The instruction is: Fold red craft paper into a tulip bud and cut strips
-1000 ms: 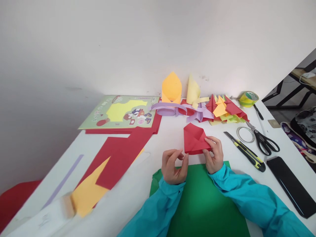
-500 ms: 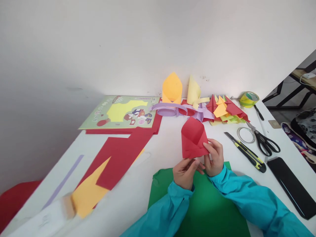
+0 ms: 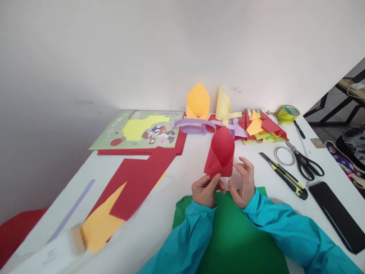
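Note:
A piece of folded red paper (image 3: pixel 222 146), rounded into a hollow shape with a pointed top, stands upright between my hands. My left hand (image 3: pixel 207 190) pinches its lower edge between thumb and fingers. Beside its right edge, my right hand (image 3: pixel 243 182) has thumb and fingers apart; the index fingertip is at or very near the paper. Below both wrists lies a green paper sheet (image 3: pixel 239 236). An orange paper shape (image 3: pixel 199 101) with a similar pointed top stands at the wall behind, next to a pale yellow paper cone (image 3: pixel 223 104).
On the right lie a utility knife (image 3: pixel 283 176), scissors (image 3: pixel 305 161), a tape ring (image 3: pixel 284 156) and a black phone-like slab (image 3: pixel 338 217). Folded paper pieces (image 3: pixel 261 125) and a tape roll (image 3: pixel 288 114) sit behind. Left are red sheets (image 3: pixel 134 179) and a paper pad (image 3: pixel 114 131).
The red paper has been raised, turned and rounded into a hollow form. My left hand has taken hold of its bottom edge, while the right fingers have come off their grip.

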Available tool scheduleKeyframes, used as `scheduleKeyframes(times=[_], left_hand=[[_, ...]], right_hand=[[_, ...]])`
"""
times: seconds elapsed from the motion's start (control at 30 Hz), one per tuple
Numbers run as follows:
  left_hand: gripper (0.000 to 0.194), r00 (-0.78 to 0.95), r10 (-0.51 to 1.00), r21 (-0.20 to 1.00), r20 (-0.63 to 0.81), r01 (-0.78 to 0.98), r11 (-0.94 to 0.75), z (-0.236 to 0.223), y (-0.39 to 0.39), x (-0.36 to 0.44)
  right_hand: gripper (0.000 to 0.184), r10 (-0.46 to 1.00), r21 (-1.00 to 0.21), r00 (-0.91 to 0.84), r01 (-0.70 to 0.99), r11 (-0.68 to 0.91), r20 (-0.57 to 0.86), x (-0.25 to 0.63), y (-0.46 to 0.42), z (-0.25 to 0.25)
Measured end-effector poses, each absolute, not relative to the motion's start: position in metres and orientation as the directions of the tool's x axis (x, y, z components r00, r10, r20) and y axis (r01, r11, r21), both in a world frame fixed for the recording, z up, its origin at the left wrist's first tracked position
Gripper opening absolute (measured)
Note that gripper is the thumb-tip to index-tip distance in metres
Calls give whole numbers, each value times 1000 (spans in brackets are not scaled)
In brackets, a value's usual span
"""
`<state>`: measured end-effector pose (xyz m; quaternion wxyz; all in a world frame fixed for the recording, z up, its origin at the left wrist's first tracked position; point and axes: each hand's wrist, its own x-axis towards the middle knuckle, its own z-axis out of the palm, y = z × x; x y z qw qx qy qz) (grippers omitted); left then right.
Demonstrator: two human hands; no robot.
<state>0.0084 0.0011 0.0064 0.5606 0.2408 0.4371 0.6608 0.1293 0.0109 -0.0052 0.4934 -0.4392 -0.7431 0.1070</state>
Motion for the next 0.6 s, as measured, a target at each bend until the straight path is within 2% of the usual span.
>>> scheduleKeyframes(times=[0.17, 0.3, 0.6], left_hand=[[18, -135, 985, 929, -107, -365, 50, 2, 3, 4], [23, -33, 993, 926, -116, -365, 96, 3, 1, 7], [24, 30, 973, 875, -228, -433, 218, -2, 8, 1]], right_hand=[[32, 768, -601, -15, 612, 514, 641, 133, 16, 2], [13, 740, -568, -46, 609, 553, 671, 134, 21, 5], [14, 746, -575, -115, 563, 593, 656, 131, 20, 2]])
